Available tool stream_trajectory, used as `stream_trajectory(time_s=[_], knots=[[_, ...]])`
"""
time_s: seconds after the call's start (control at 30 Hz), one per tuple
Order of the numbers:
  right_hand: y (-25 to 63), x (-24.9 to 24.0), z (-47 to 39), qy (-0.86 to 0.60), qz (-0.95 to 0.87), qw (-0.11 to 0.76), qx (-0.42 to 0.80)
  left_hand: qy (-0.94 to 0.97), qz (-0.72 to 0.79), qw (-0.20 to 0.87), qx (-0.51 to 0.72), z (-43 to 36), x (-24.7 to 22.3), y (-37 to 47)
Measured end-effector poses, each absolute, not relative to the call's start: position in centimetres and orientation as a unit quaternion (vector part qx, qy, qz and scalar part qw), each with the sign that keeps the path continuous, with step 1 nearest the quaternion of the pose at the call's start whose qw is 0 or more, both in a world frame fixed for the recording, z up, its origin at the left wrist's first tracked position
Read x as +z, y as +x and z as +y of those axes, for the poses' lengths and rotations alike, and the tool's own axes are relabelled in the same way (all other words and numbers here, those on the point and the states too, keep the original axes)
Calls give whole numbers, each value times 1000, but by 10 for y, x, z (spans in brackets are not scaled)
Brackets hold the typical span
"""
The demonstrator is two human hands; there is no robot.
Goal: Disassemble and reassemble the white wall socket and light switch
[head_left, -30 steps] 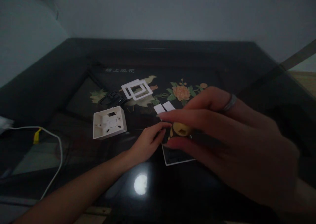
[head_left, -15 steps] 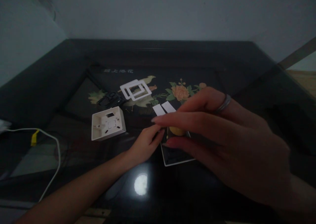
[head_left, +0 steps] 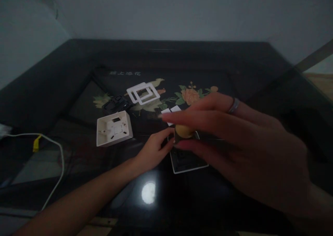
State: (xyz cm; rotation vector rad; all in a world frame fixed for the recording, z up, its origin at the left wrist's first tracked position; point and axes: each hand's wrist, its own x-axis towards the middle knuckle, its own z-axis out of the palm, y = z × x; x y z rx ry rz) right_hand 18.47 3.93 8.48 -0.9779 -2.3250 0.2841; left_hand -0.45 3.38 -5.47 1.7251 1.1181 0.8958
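The right hand (head_left: 234, 142) fills the right half of the frame, close to the camera, its fingers curled narrowly round a small yellow rounded piece (head_left: 183, 130) — probably the butt of a tool handle, though the rest is hidden behind the fingers. A ring (head_left: 233, 105) sits on one finger. The yellow piece hangs just above the upper edge of a dark plate with a white rim (head_left: 187, 159), which lies flat on the worktop (head_left: 234, 66) at the centre of the frame.

The left hand (head_left: 153, 149) comes in from the lower left, forearm stretched across the dark glass. Its fingertips rest at the left edge of the plate, touching or nearly touching it; the grip is loose, and whether it pinches anything cannot be told in the dim light.

Left of centre stands an open cream box (head_left: 114, 128), hollow side up. Behind it, toward the upper middle, lies a black part (head_left: 116, 104), and beside that two white frames (head_left: 143, 93), one overlapping the other. Two small white strips (head_left: 171, 110) peek out just above the right hand's fingers. A white cable (head_left: 58, 159) with a yellow tag curves along the left edge. A lamp's reflection (head_left: 148, 193) glows on the glass near the bottom centre.
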Motion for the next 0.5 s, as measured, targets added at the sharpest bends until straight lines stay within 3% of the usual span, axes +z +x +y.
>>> stream_trajectory(time_s=[0.2,0.33,0.5], knots=[[187,91,46,-306,-896,278,163,704,442,419,366,33,-50,-5],[185,89,44,-339,-878,314,125,703,443,425,358,34,-49,-4],[185,87,44,-346,-884,300,100,700,443,428,361,34,-50,-5]])
